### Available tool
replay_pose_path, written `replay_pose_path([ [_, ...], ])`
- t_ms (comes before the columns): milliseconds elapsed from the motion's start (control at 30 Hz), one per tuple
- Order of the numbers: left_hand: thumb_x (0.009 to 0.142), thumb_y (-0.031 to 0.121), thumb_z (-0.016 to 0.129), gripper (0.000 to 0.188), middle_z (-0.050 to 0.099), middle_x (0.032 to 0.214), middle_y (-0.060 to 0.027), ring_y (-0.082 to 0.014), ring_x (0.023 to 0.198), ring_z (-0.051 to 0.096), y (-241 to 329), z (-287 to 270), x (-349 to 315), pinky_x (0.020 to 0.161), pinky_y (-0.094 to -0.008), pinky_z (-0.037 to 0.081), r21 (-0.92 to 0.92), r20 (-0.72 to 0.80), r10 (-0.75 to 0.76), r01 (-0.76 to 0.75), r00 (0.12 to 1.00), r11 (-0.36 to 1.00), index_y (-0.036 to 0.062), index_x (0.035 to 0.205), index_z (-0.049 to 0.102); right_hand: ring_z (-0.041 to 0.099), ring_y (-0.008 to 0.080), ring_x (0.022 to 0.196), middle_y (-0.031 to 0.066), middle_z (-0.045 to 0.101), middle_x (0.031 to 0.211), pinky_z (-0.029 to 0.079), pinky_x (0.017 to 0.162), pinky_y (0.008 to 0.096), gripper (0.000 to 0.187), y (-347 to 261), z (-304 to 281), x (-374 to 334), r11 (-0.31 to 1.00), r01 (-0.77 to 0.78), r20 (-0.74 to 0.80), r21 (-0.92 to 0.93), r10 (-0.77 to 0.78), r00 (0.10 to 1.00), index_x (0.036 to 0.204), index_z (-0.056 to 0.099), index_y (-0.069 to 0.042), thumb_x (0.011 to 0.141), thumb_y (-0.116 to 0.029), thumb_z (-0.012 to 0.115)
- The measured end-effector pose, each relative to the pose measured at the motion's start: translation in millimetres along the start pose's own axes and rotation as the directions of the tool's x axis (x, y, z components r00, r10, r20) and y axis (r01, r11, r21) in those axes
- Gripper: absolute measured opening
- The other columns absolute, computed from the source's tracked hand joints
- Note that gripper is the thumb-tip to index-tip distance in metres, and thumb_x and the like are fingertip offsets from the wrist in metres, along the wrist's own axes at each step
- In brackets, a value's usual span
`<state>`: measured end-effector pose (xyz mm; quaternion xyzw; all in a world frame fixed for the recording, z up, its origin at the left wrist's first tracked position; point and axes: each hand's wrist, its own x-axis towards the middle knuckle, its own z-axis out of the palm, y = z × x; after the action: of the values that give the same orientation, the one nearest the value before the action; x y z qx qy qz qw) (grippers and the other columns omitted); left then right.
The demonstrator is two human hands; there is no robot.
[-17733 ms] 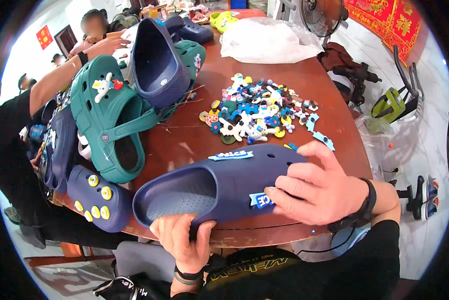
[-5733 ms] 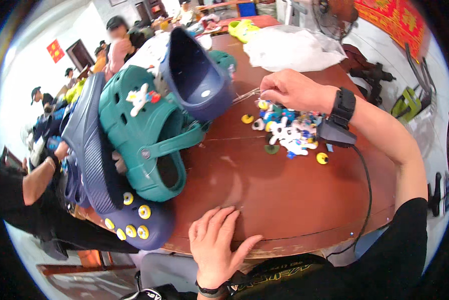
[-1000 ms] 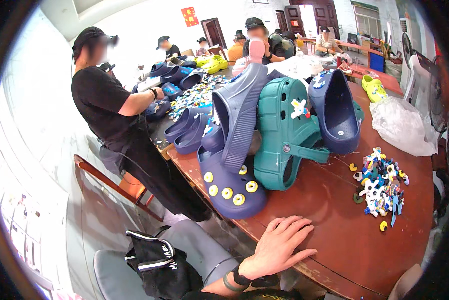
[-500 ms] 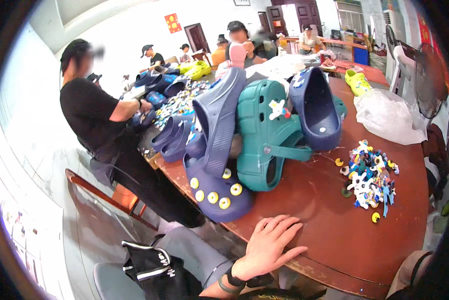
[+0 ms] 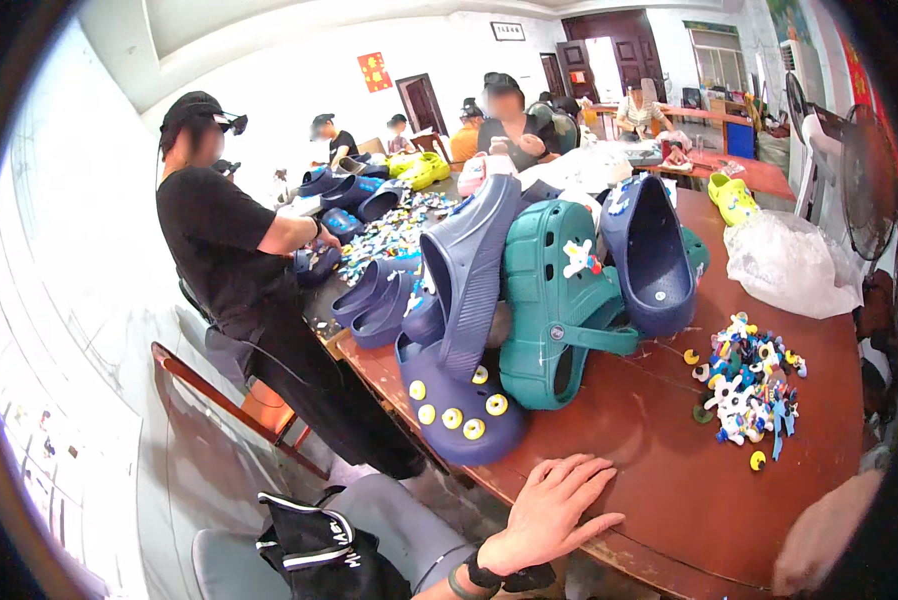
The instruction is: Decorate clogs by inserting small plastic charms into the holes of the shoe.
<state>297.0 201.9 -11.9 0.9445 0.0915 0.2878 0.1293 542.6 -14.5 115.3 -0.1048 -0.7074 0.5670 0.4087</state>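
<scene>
A navy clog (image 5: 459,415) dotted with yellow charms sits at the near edge of the reddish-brown table (image 5: 669,480). Behind it lean a slate-blue clog (image 5: 469,270), a teal clog (image 5: 554,300) bearing a white charm, and a dark-blue clog (image 5: 654,255). Multicoloured charms (image 5: 749,385) lie toward the right edge, and a lime-yellow clog (image 5: 734,200) at the far edge.

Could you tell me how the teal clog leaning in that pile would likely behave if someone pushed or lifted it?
The teal clog looks like thick moulded foam, so probably light for its size and slightly springy. It leans against the navy clogs, so a push would likely slide or topple it and disturb them. Its loose heel strap may swing when lifted.
</scene>
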Motion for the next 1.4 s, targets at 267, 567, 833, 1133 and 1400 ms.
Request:
replay_pose_path([
  [267,0.084,0.045,0.066,0.055,0.057,0.125,-0.0082,-0.0263,0.118,0.051,0,-5,3,0.096,-0.0394,0.038,0.02,0.034,-0.047,0.046,0.998,0.999,0.0054,0.122,0.059,0.059,0.0253,0.065,0.0074,0.057,0.072,0.046,0.058,0.0363,0.025,67,38,9,-0.164,-0.57,-0.593,-0.805,0.232,0.771,0.085,0.061,-0.01,0.075,-0.027,0.076],
  [567,0.083,0.043,0.068,0.054,0.057,0.125,-0.0077,-0.0264,0.117,0.051,2,-3,4,0.096,-0.0395,0.038,0.032,0.05,-0.042,0.041,0.998,0.999,0.0059,0.121,0.059,0.055,0.0337,0.079,0.0143,0.052,0.083,0.045,0.064,0.0416,0.025,88,-4,-30,-0.11,-0.807,-0.812,-0.58,-0.008,0.584,0.093,0.056,-0.005,0.079,-0.019,0.072],
  [833,0.084,0.042,0.067,0.054,0.057,0.124,-0.0086,-0.0271,0.117,0.052,2,0,4,0.096,-0.0401,0.038,0.007,0.012,-0.021,0.021,1.0,1.0,0.0056,0.123,0.058,0.053,0.0288,0.053,0.0086,0.049,0.057,0.04,0.048,0.0409,0.029,102,8,-43,-0.006,-0.723,-0.723,-0.69,-0.028,0.69,0.06,0.051,-0.009,0.074,-0.016,0.075],
  [1133,0.084,0.043,0.065,0.056,0.055,0.128,-0.0102,-0.0292,0.121,0.048,6,4,-2,0.098,-0.0431,0.036,0.074,0.004,-0.052,0.051,0.999,0.996,0.0054,0.126,0.056,0.054,0.0257,0.048,0.0065,0.052,0.053,0.041,0.045,0.0369,0.033,109,32,-23,-0.073,-0.582,-0.586,-0.81,0.055,0.808,0.051,0.05,-0.011,0.065,-0.018,0.079],
  [1400,0.087,0.054,0.057,0.07,0.043,0.143,-0.0158,-0.0342,0.13,0.041,49,16,3,0.105,-0.0475,0.031,0.07,0.126,0.061,-0.071,0.99,0.995,0.007,0.137,0.047,0.057,0.0228,0.048,0.0055,0.055,0.052,0.043,0.046,0.0355,0.031,109,37,-24,-0.149,-0.51,-0.519,-0.847,0.028,0.854,0.053,0.053,-0.012,0.069,-0.022,0.076],
])
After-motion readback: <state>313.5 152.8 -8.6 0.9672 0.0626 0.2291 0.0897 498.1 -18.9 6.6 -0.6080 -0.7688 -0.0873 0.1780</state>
